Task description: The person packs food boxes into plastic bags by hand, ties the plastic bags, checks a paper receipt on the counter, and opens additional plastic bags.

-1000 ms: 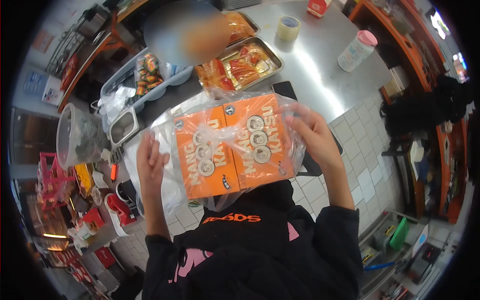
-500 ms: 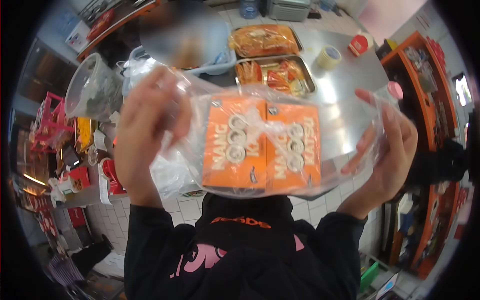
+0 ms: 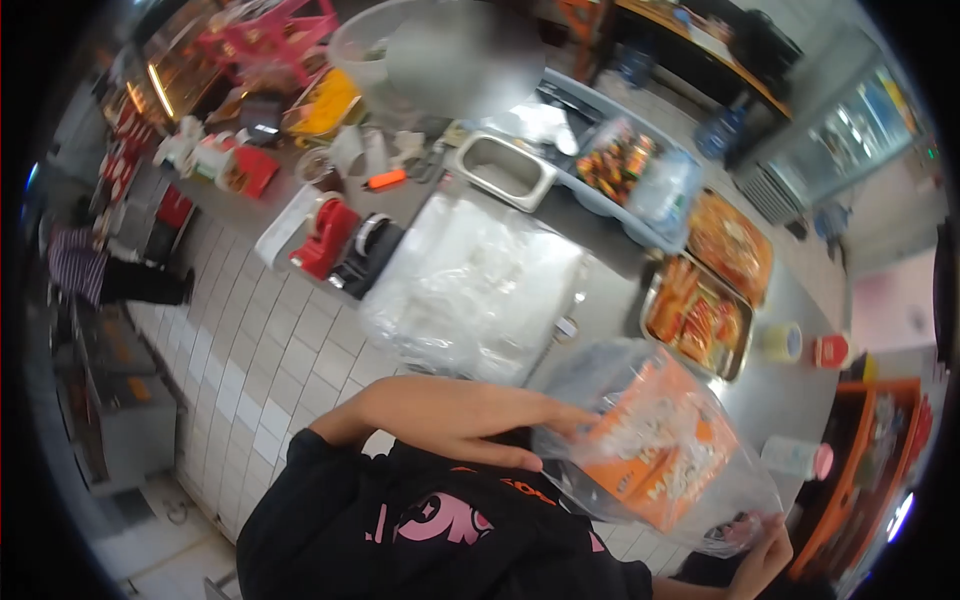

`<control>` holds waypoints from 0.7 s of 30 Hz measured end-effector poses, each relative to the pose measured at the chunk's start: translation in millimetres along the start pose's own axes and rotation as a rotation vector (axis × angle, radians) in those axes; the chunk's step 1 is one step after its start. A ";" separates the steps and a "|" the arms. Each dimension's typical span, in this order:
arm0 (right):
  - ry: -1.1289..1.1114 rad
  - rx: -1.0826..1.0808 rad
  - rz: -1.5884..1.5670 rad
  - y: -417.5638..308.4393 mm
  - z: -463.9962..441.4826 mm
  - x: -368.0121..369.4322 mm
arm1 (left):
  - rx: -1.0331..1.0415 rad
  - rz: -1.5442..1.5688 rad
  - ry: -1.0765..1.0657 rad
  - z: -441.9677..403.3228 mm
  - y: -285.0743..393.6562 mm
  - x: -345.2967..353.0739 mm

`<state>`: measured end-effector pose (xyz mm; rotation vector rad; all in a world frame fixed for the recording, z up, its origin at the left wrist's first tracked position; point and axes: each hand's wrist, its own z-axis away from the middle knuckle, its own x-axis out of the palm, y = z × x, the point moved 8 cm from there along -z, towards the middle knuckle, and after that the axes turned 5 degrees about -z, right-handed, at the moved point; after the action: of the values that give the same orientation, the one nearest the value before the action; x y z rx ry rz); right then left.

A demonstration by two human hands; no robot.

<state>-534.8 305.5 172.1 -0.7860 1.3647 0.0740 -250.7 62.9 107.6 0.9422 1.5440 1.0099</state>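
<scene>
A clear plastic bag (image 3: 735,455) with orange boxes (image 3: 655,440) inside is held in front of my body, tilted toward the right. The boxes carry white lettering and round pictures. My left hand (image 3: 510,425) reaches across to the bag's left side, its fingertips partly covered by the plastic and its thumb pointing away from them. At the lower right corner, my right hand (image 3: 765,555) pinches the bag's edge. A stack of clear plastic bags (image 3: 480,290) lies on the steel table, left of the held bag.
A red tape dispenser (image 3: 325,235) and a black one (image 3: 368,255) stand beside the bag stack. Behind are a steel pan (image 3: 505,170), a blue tray (image 3: 600,200) with packets and a food tray (image 3: 700,315). A pink-capped bottle (image 3: 795,457) is at right; a person (image 3: 85,260) stands far left.
My view has swung left. The bag with the orange boxes has gone from level between my raised hands to lower and tilted, and my left hand has come across toward it.
</scene>
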 end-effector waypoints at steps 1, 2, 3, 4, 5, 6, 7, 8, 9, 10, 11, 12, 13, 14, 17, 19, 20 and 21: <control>0.141 -0.049 0.004 -24.8 3.5 -1.4 | -0.011 0.051 0.093 13.4 -5.7 -16.5; 0.288 -0.091 0.007 -47.3 8.8 -3.6 | -0.021 0.047 0.114 29.6 -12.3 -28.9; 0.278 -0.106 0.003 -63.5 9.0 2.5 | -0.178 0.008 0.267 52.5 -30.5 -53.6; 0.383 -0.077 0.028 -76.3 12.9 -0.3 | -0.332 -0.028 0.415 79.1 -49.3 -77.7; 0.490 -0.041 0.056 -88.4 19.5 -2.0 | -0.423 -0.079 0.559 107.0 -65.1 -101.6; 0.488 -0.040 0.061 -102.8 22.4 6.7 | -0.511 -0.128 0.693 136.6 -81.4 -123.2; 0.638 -0.190 0.059 -129.6 30.9 8.2 | -0.588 -0.182 0.836 166.9 -95.1 -143.4; 0.788 -0.343 0.062 -156.1 42.4 11.3 | -0.662 -0.235 0.976 198.4 -109.6 -161.8; 0.765 -0.389 -0.061 -177.6 47.4 23.5 | -0.707 -0.315 1.068 229.0 -126.2 -177.9; 0.766 -0.390 -0.050 -196.7 53.9 35.8 | -0.755 -0.397 1.159 261.4 -144.9 -191.0; 0.610 -0.537 -0.160 -222.8 58.7 56.1 | -0.793 -0.369 1.238 293.0 -169.3 -199.0; 0.450 -0.676 -0.271 -248.3 64.5 77.6 | -0.829 -0.342 1.316 323.1 -193.0 -206.9; 0.348 -0.735 -0.275 -269.1 67.2 99.1 | -0.827 -0.332 1.304 346.8 -215.6 -211.2; 0.243 -0.791 -0.274 -289.0 69.4 122.5 | -0.935 -0.437 1.280 373.1 -235.1 -210.0; -0.323 -0.788 -0.323 -350.3 75.5 225.0 | -0.986 -0.519 1.470 401.6 -250.7 -197.7; -0.445 -0.711 -0.267 -361.4 77.1 262.0 | -0.858 -0.715 1.764 426.0 -238.3 -178.6; -0.496 -0.710 -0.225 -365.2 78.5 278.8 | -0.874 -0.714 1.769 432.8 -245.9 -167.4; -0.545 -0.710 -0.184 -368.6 81.0 291.6 | -0.865 -0.606 1.869 442.8 -253.9 -153.3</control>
<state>-218.0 -39.3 81.3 -1.3598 0.7248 0.6091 192.0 -105.0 -137.2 -1.4931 2.0309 1.8907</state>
